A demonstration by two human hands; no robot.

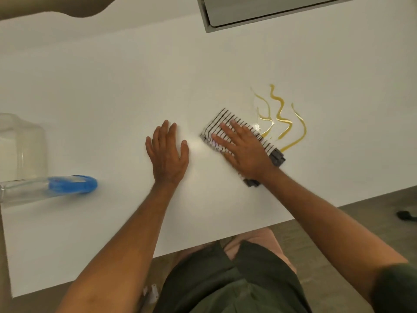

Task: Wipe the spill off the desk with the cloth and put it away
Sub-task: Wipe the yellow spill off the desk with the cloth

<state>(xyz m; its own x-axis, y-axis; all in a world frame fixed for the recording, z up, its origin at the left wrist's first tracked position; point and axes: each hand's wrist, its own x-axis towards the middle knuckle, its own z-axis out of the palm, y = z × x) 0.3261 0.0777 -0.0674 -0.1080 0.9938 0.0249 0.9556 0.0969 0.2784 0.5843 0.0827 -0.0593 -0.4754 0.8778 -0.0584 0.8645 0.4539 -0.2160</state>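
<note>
A folded white cloth with black stripes and dark grey ends [220, 122] lies on the white desk [112, 91]. My right hand [242, 150] presses flat on top of it, fingers spread and pointing up-left. Just right of the cloth, yellow wavy streaks of spill [282, 116] run over the desk, and the cloth's right edge touches the nearest streak. My left hand [168, 152] rests flat on the bare desk to the cloth's left, fingers apart, holding nothing.
A clear container [21, 143] stands at the left edge, with a clear bottle with a blue part [67, 185] lying in front of it. A grey laptop-like object [259, 12] sits at the far edge. The desk's near edge runs diagonally above my lap.
</note>
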